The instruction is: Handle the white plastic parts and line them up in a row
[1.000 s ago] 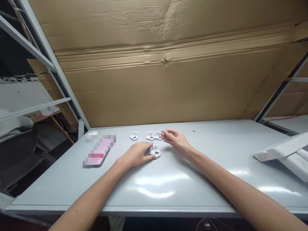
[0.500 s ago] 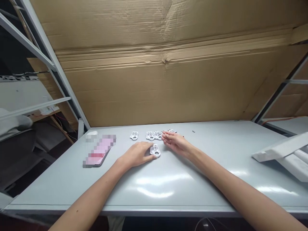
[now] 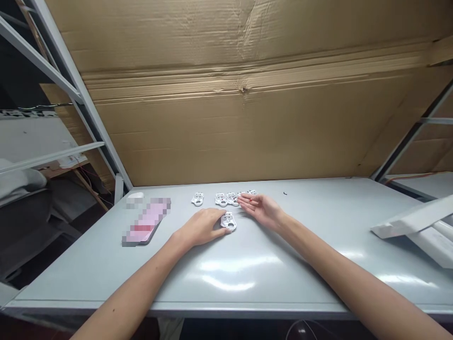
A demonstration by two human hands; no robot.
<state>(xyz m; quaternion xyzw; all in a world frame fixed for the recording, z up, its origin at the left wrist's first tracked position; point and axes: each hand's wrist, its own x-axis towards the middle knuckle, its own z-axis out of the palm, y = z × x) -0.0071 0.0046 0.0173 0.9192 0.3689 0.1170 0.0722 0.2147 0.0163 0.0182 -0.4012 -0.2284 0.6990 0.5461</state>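
My left hand (image 3: 203,227) rests on the grey table, its thumb and fingers closed around the left side of a white plastic part (image 3: 228,221) that lies flat. To the right, my right hand (image 3: 260,208) is turned palm up with its fingers loosely spread. A tiny red piece (image 3: 251,200) lies on its fingers. Behind the hands is a row of similar white parts (image 3: 221,199), some partly covered by my right fingertips. One more white part (image 3: 197,199) lies apart at the row's left.
A pink phone-like object (image 3: 150,219), pixelated, lies on the left, with a small white object (image 3: 136,197) behind it. A small black piece (image 3: 285,193) is at the back right. White wrapped material (image 3: 417,229) sits at the right edge. Cardboard (image 3: 226,132) stands behind.
My right hand has turned further palm up and its fingers have opened, so the red piece shows. My left hand and the white part under it have not moved.
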